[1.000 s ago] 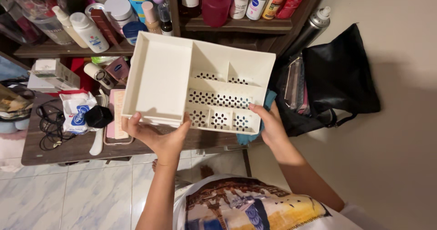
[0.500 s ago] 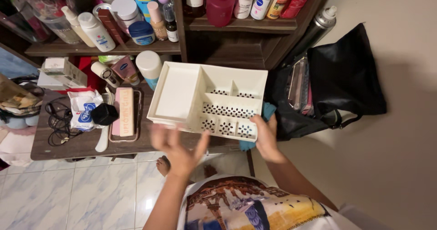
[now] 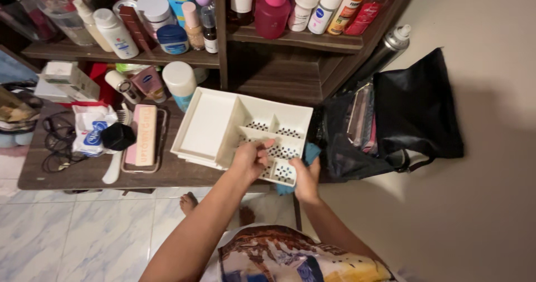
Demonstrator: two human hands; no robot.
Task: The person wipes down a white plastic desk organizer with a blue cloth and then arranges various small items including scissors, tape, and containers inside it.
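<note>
A white plastic organizer tray [image 3: 209, 126] with one plain section and several perforated compartments lies on the dark wooden table [image 3: 84, 173], below the shelves. My left hand [image 3: 251, 158] reaches into a front perforated compartment, fingers curled around a divider wall. My right hand [image 3: 306, 179] grips the tray's front right corner. A blue cloth [image 3: 311, 152] shows under that hand and the tray edge.
Shelves [image 3: 290, 39] above hold many bottles and jars. A black bag [image 3: 413, 112] and a silver spray can [image 3: 391, 42] stand to the right against the wall. A pink box [image 3: 144, 134], a black cap, a wipes packet [image 3: 89, 128] and cables lie at the left. Tiled floor below.
The tray came down from a raised, tilted hold to lie on the table. My left hand let go of its left edge and moved into a perforated compartment. My right hand stayed at the corner.
</note>
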